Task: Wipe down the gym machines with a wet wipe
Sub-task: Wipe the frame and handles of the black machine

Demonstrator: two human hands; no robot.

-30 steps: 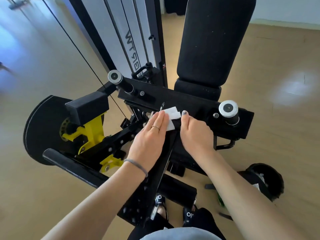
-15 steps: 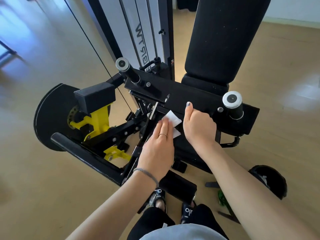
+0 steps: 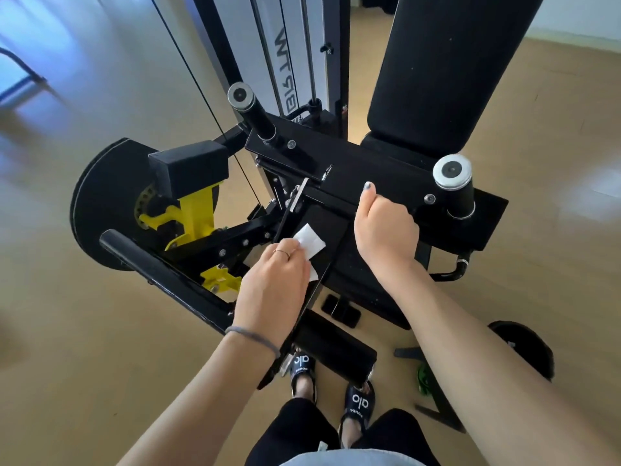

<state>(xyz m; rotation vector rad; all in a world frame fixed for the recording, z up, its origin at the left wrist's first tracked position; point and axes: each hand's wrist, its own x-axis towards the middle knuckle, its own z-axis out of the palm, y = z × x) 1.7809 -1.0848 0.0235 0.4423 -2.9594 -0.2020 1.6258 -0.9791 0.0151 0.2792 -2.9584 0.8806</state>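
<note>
A white wet wipe (image 3: 309,242), soft and folded into a rough rectangle, was pressed against a flat black metal plate (image 3: 331,230) of the gym machine (image 3: 353,169), near the middle of the view. The wipe was held under the fingertips of the left hand (image 3: 274,284), whose fingers were bent down onto it; a thin ring was worn on one finger and a grey band on the wrist. Whether the thumb was tucked beneath the wipe could not be told. The right hand (image 3: 384,230) was closed round the right edge of the same plate, knuckles up and thumb raised toward the far side, with a dark-painted nail showing.

The machine was built of black-painted steel bars, with two round handles capped in shiny metal, one far left (image 3: 241,95) and one to the right (image 3: 452,171). A tall padded backrest (image 3: 453,62), matte black, stood at the far right. Yellow brackets (image 3: 198,210) and a dark disc-shaped guard (image 3: 100,203) were set on the left, and a pale weight-stack shroud (image 3: 285,52) with lettering rose behind. A thin cable (image 3: 201,92) was strung diagonally across it.

The machine was stood on a smooth, tan wooden floor (image 3: 67,331), brightened by bluish light at the far left. Black slide sandals (image 3: 359,401) were seen at the near edge.
</note>
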